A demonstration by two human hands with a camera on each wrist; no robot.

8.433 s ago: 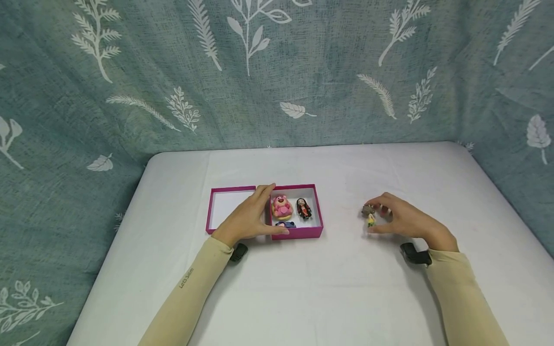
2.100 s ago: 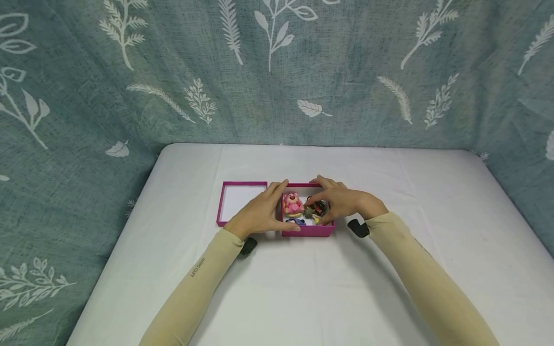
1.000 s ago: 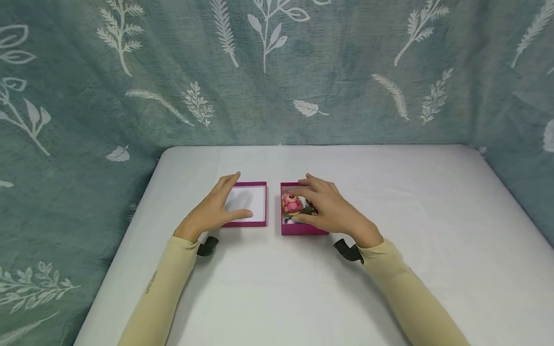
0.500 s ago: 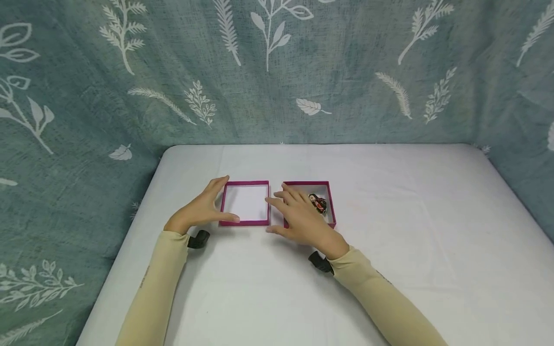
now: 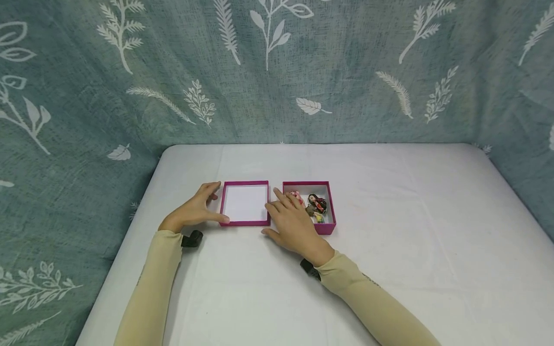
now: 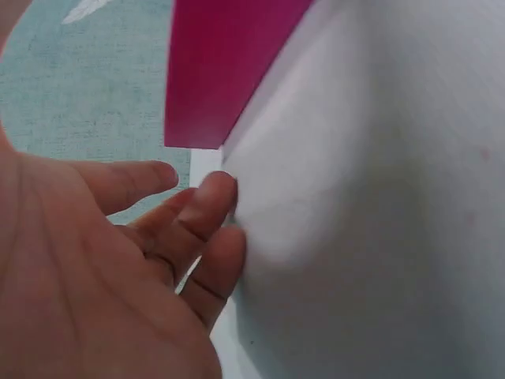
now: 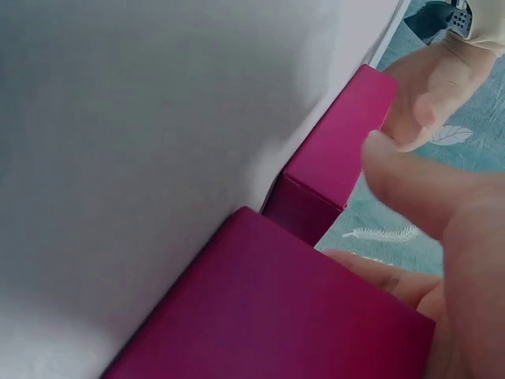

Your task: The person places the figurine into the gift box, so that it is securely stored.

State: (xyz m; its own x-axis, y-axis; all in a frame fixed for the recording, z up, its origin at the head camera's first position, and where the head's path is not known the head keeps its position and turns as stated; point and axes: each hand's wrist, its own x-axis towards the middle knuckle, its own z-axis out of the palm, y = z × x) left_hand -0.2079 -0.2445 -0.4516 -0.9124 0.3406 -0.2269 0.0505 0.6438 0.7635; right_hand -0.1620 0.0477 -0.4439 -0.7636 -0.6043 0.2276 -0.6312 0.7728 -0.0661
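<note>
A shallow magenta box lid (image 5: 246, 223) with a white inside lies on the table, inner side up. To its right stands the deeper magenta box (image 5: 325, 229), holding a pink bear figurine (image 5: 296, 197), a dark-haired doll figurine (image 5: 318, 203) and a small brown-and-yellow figurine (image 5: 319, 217). My left hand (image 5: 190, 211) is at the lid's left side, thumb by the near corner; in the left wrist view its bent fingers (image 6: 213, 197) are apart from the magenta wall. My right hand (image 5: 296, 230), fingers extended, is over the box's left side, hiding part of the bear.
A white cloth covers the table (image 5: 389, 250). Behind it hangs a green-blue curtain (image 5: 346, 77) with white leaf prints. A narrow gap separates lid and box. Black wrist cameras sit below both hands, the left camera (image 5: 192, 239) just left of the lid's near corner.
The brown-and-yellow figurine went from the table at right into the box, and my right hand released it. My left hand left the box for the lid's left side; my right hand shifted left.
</note>
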